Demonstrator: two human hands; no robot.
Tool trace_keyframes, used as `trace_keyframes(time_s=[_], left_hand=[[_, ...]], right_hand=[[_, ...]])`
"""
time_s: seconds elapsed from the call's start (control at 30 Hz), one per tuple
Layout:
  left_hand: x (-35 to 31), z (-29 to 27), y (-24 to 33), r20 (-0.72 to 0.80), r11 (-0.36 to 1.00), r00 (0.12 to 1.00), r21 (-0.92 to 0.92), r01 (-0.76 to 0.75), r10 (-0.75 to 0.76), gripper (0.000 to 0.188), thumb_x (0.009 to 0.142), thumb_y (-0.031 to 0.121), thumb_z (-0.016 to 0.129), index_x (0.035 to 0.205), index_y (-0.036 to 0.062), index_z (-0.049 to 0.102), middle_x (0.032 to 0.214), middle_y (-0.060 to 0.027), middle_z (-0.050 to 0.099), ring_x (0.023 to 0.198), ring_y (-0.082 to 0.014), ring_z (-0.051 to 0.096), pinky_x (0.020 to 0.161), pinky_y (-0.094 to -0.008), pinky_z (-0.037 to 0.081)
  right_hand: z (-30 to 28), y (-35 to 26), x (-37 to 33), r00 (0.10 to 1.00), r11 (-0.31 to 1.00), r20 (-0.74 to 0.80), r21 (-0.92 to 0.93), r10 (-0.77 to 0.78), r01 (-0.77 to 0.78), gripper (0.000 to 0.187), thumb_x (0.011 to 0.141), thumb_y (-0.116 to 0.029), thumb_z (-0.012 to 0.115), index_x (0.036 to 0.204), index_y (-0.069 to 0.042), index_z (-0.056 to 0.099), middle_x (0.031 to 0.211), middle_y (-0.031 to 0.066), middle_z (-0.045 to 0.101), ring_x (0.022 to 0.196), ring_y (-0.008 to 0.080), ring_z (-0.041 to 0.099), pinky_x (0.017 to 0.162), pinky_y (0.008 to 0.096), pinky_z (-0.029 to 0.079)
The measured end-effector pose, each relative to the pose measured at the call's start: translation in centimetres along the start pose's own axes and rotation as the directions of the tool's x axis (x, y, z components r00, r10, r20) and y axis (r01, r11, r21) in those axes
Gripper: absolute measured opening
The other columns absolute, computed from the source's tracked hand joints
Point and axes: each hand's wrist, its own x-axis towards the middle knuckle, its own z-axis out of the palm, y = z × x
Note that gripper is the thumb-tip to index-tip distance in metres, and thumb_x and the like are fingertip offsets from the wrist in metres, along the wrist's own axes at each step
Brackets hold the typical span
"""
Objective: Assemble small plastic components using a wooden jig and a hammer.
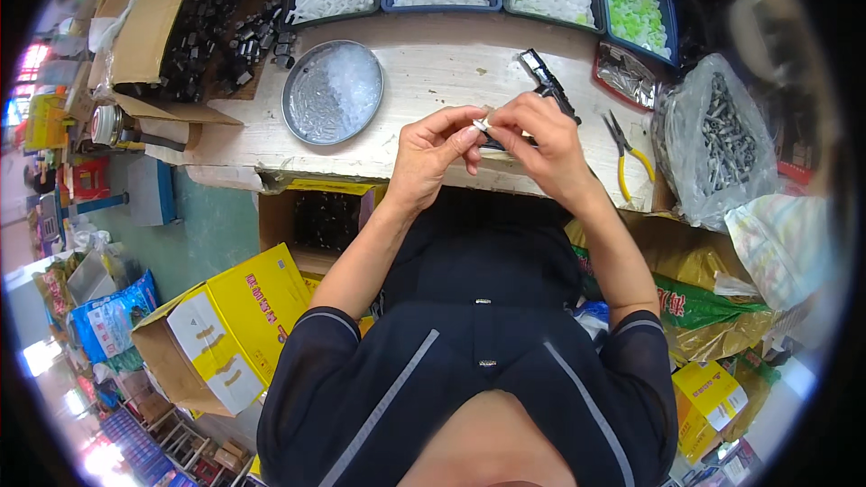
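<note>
My left hand (429, 150) and my right hand (547, 146) meet over the front edge of the worktable. Both are closed, with fingertips pinched on a small white plastic piece (482, 124). Its exact shape is mostly covered by the fingers. Just behind my right hand lies a long black plastic part (539, 68), partly hidden by that hand. A round metal dish (300, 113) with small clear and whitish pieces stands left of my hands. To the right of my right hand, pliers with yellow handles (624, 155) rest on the tabletop.
Along the back stand bins, including a blue bin of white pieces (442, 8) and one of green pieces (639, 18). A cardboard box of black parts (149, 27) is at the left. At the right sit a red tray (622, 77) and a clear bag of metal parts (722, 140).
</note>
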Motion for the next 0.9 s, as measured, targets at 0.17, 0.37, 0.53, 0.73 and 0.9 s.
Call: trace_keyframes(time_s=[0.17,0.37,0.53,0.73,0.9], left_hand=[[-0.1,0.1,-0.5,-0.005,0.995,1.000,-0.092,-0.029,0.029,0.022,0.084,0.005,0.059,0.105,-0.0022,0.058,0.080,-0.0083,0.062,0.063,-0.0104,0.057,0.052,-0.0233,0.050],[-0.2,0.1,0.1,-0.032,1.000,0.999,-0.021,0.015,-0.016,0.026,0.083,0.006,0.061,0.107,-0.0015,0.057,0.080,-0.0073,0.061,0.062,-0.0092,0.057,0.049,-0.0214,0.048],[0.6,-1.6,1.0,-0.062,0.795,0.968,0.584,-0.162,0.242,0.025,0.078,0.005,0.065,0.102,-0.0006,0.061,0.079,-0.0018,0.056,0.057,-0.0042,0.048,0.048,-0.0182,0.042],[1.1,-1.8,0.5,0.037,0.603,0.962,0.772,-0.200,0.272,0.021,0.074,0.000,0.065,0.094,0.0012,0.064,0.076,-0.0040,0.055,0.056,-0.0076,0.048,0.053,-0.0212,0.041],[1.4,-1.9,0.6,0.047,0.557,0.980,0.817,-0.149,0.193,0.023,0.070,-0.001,0.067,0.092,0.0027,0.065,0.074,-0.0049,0.054,0.061,-0.0115,0.052,0.055,-0.0246,0.043]], right_hand=[[1.8,0.0,-0.4,0.977,0.983,-0.165,-0.145,-0.139,0.115,0.009,0.073,-0.006,0.064,0.081,-0.006,0.059,0.075,0.0036,0.056,0.071,0.0190,0.053,0.065,0.0307,0.032],[1.9,0.5,-0.2,0.969,0.963,-0.174,-0.237,-0.173,0.129,0.009,0.072,-0.005,0.063,0.079,-0.006,0.057,0.075,0.0029,0.055,0.070,0.0185,0.051,0.066,0.0314,0.031],[1.8,1.8,-1.0,0.994,0.919,0.000,-0.381,-0.107,0.099,0.010,0.073,-0.005,0.062,0.080,-0.006,0.055,0.076,0.0028,0.053,0.076,0.0194,0.049,0.072,0.0338,0.031],[2.6,2.2,-1.0,0.990,0.900,0.055,-0.411,-0.132,0.143,0.011,0.072,-0.009,0.063,0.080,-0.008,0.056,0.077,0.0034,0.051,0.078,0.0205,0.047,0.074,0.0360,0.030],[3.5,2.9,-1.1,0.984,0.862,0.089,-0.475,-0.153,0.177,0.011,0.072,-0.009,0.063,0.081,-0.008,0.057,0.077,0.0036,0.051,0.080,0.0207,0.047,0.074,0.0365,0.031]])
